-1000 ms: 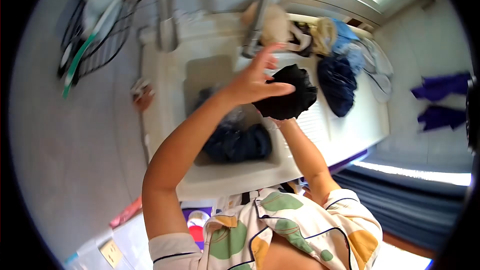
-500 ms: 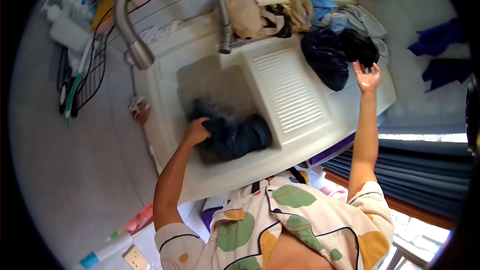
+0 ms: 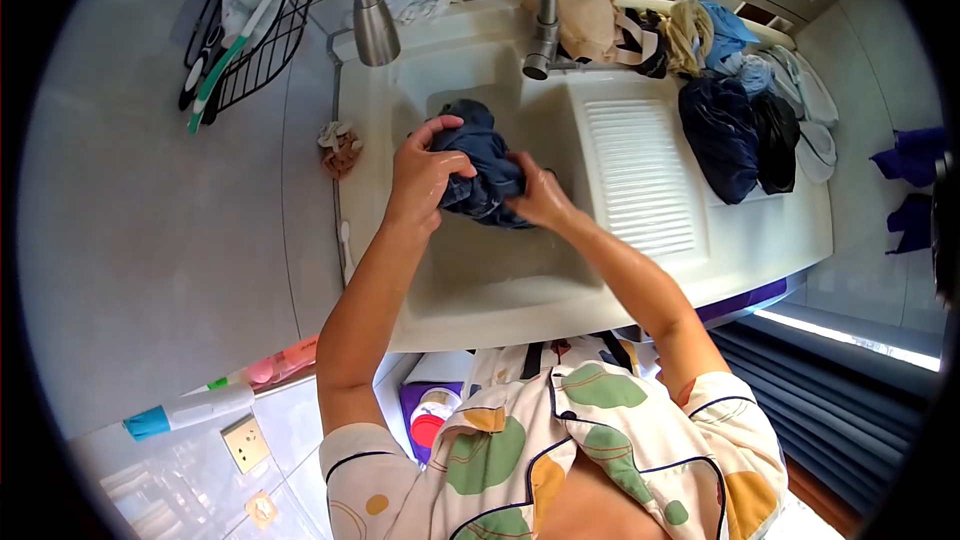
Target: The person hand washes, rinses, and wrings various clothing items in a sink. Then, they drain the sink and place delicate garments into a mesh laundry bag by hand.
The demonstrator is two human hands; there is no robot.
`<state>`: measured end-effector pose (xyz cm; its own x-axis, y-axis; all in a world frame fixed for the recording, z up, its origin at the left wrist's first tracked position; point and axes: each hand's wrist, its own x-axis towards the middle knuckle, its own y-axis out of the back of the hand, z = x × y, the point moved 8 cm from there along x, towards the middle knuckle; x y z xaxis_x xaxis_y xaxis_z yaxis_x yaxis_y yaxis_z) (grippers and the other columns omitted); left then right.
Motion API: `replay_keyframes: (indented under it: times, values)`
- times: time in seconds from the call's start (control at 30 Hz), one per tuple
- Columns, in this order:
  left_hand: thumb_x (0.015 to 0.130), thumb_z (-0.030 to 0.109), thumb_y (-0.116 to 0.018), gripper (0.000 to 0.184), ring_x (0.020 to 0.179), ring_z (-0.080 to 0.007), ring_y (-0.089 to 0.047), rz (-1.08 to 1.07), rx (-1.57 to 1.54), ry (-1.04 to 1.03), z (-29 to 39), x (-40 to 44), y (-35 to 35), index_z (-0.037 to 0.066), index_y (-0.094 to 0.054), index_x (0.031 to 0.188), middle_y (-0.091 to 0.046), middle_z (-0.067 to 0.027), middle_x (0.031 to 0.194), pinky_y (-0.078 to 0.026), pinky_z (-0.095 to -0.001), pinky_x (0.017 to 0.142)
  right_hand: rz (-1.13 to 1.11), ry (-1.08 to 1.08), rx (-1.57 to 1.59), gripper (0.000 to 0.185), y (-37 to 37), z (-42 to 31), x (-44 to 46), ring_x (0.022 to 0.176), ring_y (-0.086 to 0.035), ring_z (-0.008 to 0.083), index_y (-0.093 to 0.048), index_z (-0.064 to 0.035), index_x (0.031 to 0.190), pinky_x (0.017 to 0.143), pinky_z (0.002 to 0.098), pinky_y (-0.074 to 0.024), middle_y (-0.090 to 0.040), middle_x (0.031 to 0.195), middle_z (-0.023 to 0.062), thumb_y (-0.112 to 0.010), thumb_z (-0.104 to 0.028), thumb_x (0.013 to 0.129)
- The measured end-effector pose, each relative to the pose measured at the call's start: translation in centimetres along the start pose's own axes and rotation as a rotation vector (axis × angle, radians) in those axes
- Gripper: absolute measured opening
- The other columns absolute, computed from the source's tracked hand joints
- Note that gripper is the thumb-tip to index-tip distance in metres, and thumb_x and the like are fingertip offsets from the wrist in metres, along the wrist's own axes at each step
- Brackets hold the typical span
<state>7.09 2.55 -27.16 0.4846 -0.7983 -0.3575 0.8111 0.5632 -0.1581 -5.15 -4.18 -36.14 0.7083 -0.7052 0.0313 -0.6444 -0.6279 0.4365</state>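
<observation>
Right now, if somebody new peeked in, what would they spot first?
Probably the dark blue cloth, bunched between the hands at the sink. Next might come the shirt with big green and yellow patches, at the bottom of the picture. Then their eyes may jump to the white ribbed washboard, just right of the basin.

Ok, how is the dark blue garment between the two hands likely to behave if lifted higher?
The dark blue garment looks floppy: it bunches and creases between the left hand and right hand, so it will probably sag. Both hands glisten, so it may well be wet, hence heavy for its size and perhaps slippery to the grip.
</observation>
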Motion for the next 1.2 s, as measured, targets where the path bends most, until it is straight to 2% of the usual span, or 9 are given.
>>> replay_keyframes:
  times: [0.07, 0.3, 0.5, 0.7, 0.8, 0.9, 0.97, 1.07, 1.2]
  values:
    - [0.051, -0.007, -0.053, 0.049, 0.067, -0.0148, -0.053, 0.027, -0.065, -0.048, 1.3, -0.5, 0.6, 0.002, -0.048, 0.098, -0.053, -0.0073, 0.078, -0.043, -0.0223, 0.063, 0.081, 0.046, -0.003, 0.030, 1.8, -1.4, 2.1, 0.080, -0.052, 0.0378, -0.050, -0.0001, 0.089, 0.067, 0.0343, -0.0426, -0.054, 0.077, 0.0222, -0.055, -0.002, 0.059]
    - [0.056, -0.002, -0.057, 0.050, 0.080, -0.0157, -0.050, 0.099, -0.280, 0.005, -1.7, -1.8, 5.1, 0.005, -0.043, 0.104, -0.049, -0.0072, 0.091, -0.042, -0.0248, 0.068, 0.191, 0.174, -0.043, 0.025, 4.8, -4.7, 7.2, 0.078, -0.051, 0.0379, -0.052, 0.0014, 0.079, 0.066, 0.0353, -0.0415, -0.055, 0.079, 0.0192, -0.048, 0.006, 0.056]
    - [0.064, 0.009, -0.063, 0.046, 0.081, -0.0139, -0.049, 0.092, -0.371, 0.182, -9.9, -4.4, 7.3, 0.006, -0.042, 0.106, -0.049, -0.0051, 0.089, -0.042, -0.0238, 0.069, -0.197, 0.538, -0.279, 0.031, 1.5, -8.7, 9.1, 0.082, -0.048, 0.0350, -0.053, 0.0003, 0.079, 0.069, 0.0350, -0.0404, -0.052, 0.082, 0.0150, -0.042, 0.011, 0.052]
    - [0.069, 0.023, -0.064, 0.050, 0.084, -0.0211, -0.050, 0.243, 0.343, 0.078, -17.0, -2.7, 11.3, 0.005, -0.040, 0.108, -0.051, -0.0111, 0.090, -0.039, -0.0300, 0.076, -0.591, 0.576, -0.627, 0.029, -3.8, -2.4, 9.1, 0.096, -0.045, 0.0278, -0.056, -0.0058, 0.084, 0.078, 0.0356, -0.0405, -0.050, 0.097, 0.0112, -0.049, 0.003, 0.058]
    - [0.067, 0.025, -0.063, 0.058, 0.102, -0.0335, -0.038, 0.322, 0.673, -0.080, -17.1, -2.0, 10.2, 0.005, -0.037, 0.115, -0.039, -0.0189, 0.113, -0.033, -0.0389, 0.085, -0.240, 0.701, -0.577, 0.035, -3.1, -0.6, 7.7, 0.102, -0.041, 0.0308, -0.055, -0.0089, 0.094, 0.084, 0.0353, -0.0372, -0.046, 0.106, 0.0144, -0.048, 0.002, 0.061]
    - [0.066, 0.025, -0.063, 0.065, 0.115, -0.0403, -0.019, 0.311, 1.155, -0.336, -14.9, -1.6, 5.4, 0.009, -0.033, 0.121, -0.016, -0.0187, 0.130, -0.026, -0.0443, 0.092, -0.063, 0.474, -0.631, 0.051, -2.8, 1.1, 3.7, 0.109, -0.033, 0.0352, -0.044, -0.0141, 0.113, 0.089, 0.0445, -0.0305, -0.036, 0.117, 0.0177, -0.050, -0.004, 0.064]
    - [0.065, 0.027, -0.063, 0.070, 0.121, -0.0379, -0.009, -0.137, 1.299, -0.052, -18.3, 0.0, 1.7, 0.012, -0.028, 0.124, -0.001, -0.0179, 0.133, -0.020, -0.0510, 0.093, -0.092, 0.238, -0.762, 0.066, -3.7, 3.3, 1.0, 0.115, -0.025, 0.0374, -0.027, -0.0175, 0.125, 0.088, 0.0557, -0.0251, -0.027, 0.124, 0.0182, -0.053, -0.010, 0.065]
    - [0.063, 0.028, -0.066, 0.077, 0.123, -0.0354, -0.001, -0.236, 1.530, 0.166, -21.7, 2.2, 1.5, 0.015, -0.025, 0.126, 0.011, -0.0137, 0.134, -0.018, -0.0585, 0.091, -0.250, 0.055, -0.852, 0.070, -6.1, 9.8, -1.4, 0.118, -0.020, 0.0365, -0.015, -0.0193, 0.129, 0.086, 0.0610, -0.0215, -0.018, 0.129, 0.0180, -0.050, -0.022, 0.069]
    - [0.058, 0.035, -0.068, 0.085, 0.124, -0.0348, 0.000, -0.137, 1.709, -0.045, -28.3, 5.6, 3.0, 0.018, -0.022, 0.127, 0.012, -0.0131, 0.134, -0.016, -0.0641, 0.087, -0.288, -0.171, -0.811, 0.068, -8.4, 15.6, -1.9, 0.116, -0.021, 0.0400, -0.015, -0.0096, 0.129, 0.091, 0.0519, -0.0231, -0.024, 0.125, 0.0233, -0.047, -0.029, 0.072]
